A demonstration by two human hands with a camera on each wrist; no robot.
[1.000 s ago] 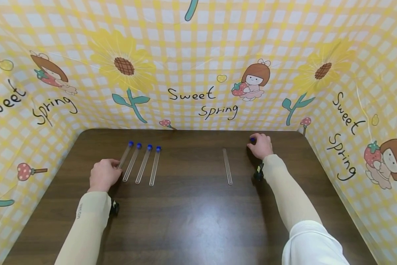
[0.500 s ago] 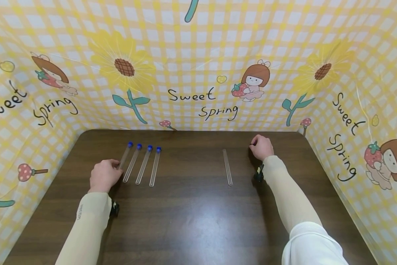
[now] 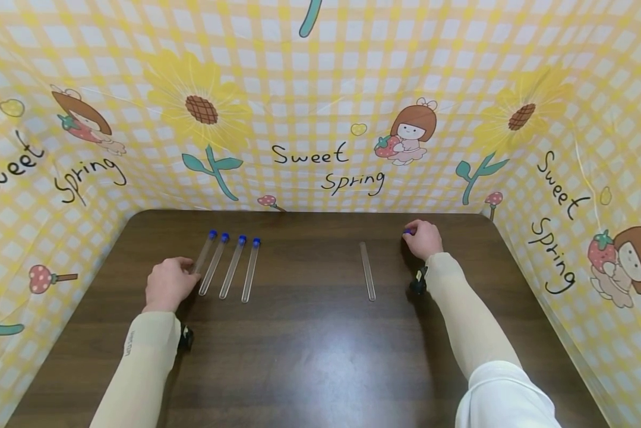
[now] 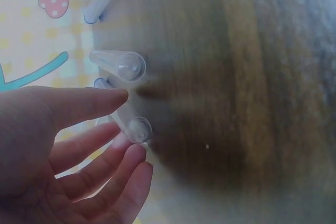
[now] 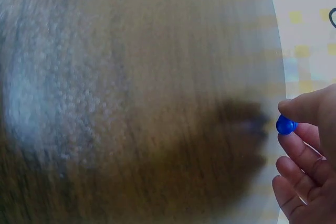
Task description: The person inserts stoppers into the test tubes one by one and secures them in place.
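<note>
My left hand (image 3: 169, 282) is at the leftmost clear test tube (image 3: 202, 255), which has a blue cap. In the left wrist view, thumb and fingers pinch this tube from either side, its rounded end (image 4: 139, 130) showing between them. Beside it lie the other blue-capped tubes, a second tube (image 3: 214, 267), a third tube (image 3: 233, 270) and a fourth tube (image 3: 250, 273). Toward the back right, my right hand (image 3: 424, 241) holds a small blue cap (image 5: 286, 125) between thumb and index finger. An uncapped tube (image 3: 368, 272) lies to the left of that hand.
The dark wooden table (image 3: 309, 351) has rounded back corners. A yellow checked cloth (image 3: 309, 89) with printed flowers and figures hangs behind it and at both sides.
The blue cap in my right hand goes out of sight behind the fingers, then shows again. The leftmost tube's capped end shifts slightly right. Both arms stay almost still.
</note>
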